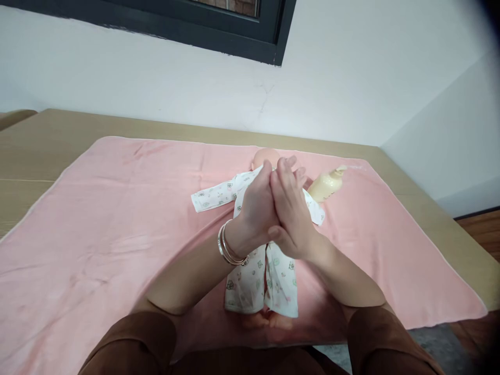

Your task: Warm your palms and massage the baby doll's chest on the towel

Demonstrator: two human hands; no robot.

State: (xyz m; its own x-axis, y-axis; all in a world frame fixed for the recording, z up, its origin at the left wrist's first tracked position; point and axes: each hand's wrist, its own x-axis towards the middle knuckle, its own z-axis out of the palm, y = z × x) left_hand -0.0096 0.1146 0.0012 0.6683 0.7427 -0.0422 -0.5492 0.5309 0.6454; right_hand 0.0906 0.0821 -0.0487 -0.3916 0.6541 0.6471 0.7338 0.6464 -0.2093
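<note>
My left hand (255, 208) and my right hand (291, 211) are pressed palm to palm above a baby doll (265, 156) lying on its back. Their fingers are stretched out and nothing shows between the palms. Metal bangles (230, 246) circle my left wrist. The doll wears a white printed garment (260, 281), with one sleeve (213, 197) spread to the left. Its head shows just beyond my fingertips and its feet (265, 319) stick out near me. A cream pump bottle (327, 183) lies on its side right of the doll.
A pink towel (97, 219) covers most of a tan tabletop (42, 140). A white wall and a dark window frame (219, 31) stand behind. The table's right edge drops to a wooden floor (482, 232).
</note>
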